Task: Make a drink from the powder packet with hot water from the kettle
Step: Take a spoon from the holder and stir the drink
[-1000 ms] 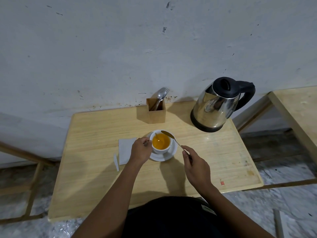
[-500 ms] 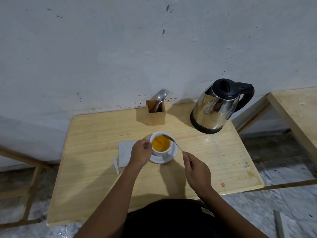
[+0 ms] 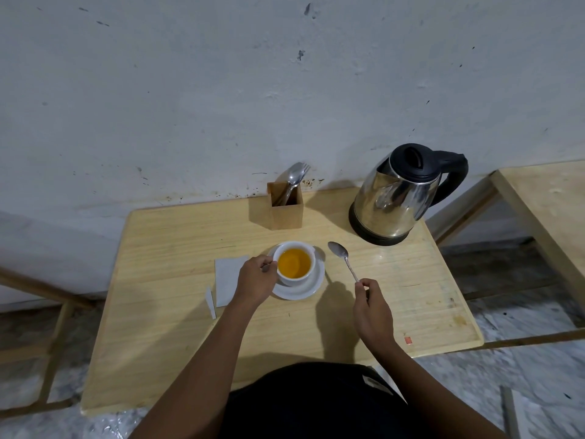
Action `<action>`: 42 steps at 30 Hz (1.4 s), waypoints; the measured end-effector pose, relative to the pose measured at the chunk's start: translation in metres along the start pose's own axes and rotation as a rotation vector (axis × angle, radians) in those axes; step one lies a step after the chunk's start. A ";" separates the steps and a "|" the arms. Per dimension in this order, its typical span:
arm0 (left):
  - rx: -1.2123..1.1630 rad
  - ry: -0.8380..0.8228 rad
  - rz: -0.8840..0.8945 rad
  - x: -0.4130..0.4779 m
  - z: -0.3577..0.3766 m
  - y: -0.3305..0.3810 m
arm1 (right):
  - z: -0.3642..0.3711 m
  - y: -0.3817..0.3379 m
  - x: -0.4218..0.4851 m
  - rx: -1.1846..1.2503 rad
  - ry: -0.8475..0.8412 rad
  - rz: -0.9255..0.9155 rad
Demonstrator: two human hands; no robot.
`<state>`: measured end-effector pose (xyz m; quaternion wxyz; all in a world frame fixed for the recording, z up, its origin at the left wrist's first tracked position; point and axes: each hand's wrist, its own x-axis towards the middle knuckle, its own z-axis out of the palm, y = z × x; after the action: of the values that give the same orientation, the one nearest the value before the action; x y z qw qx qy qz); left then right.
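Note:
A white cup of orange drink stands on a white saucer at the middle of the wooden table. My left hand grips the cup's handle on its left side. My right hand pinches the end of a metal spoon, held in the air to the right of the cup, bowl pointing away from me. The steel kettle with black lid and handle stands at the back right. The opened white packet lies flat left of the saucer, with its torn strip beside it.
A wooden holder with a spoon and a fork stands by the wall behind the cup. A second wooden table is at the right, with a gap of floor between. A small red mark is near the table's front right corner.
My right hand has lifted the spoon out of the cup and carried it to the right. My left hand has stayed on the cup's handle.

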<state>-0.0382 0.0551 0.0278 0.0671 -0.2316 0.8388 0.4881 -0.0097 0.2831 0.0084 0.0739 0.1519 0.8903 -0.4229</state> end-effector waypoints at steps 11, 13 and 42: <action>0.000 0.005 -0.014 -0.002 0.000 0.001 | 0.026 -0.002 0.033 -0.229 -0.085 0.117; 0.000 0.006 -0.021 -0.002 -0.001 0.002 | 0.027 -0.003 0.035 -0.273 -0.103 0.110; 0.056 -0.049 -0.015 -0.001 -0.009 0.010 | 0.013 -0.015 0.058 -0.258 -0.158 -0.152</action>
<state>-0.0405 0.0521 0.0402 0.0978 -0.2241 0.8484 0.4695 -0.0691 0.2757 -0.0041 0.1304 0.0398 0.9374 -0.3204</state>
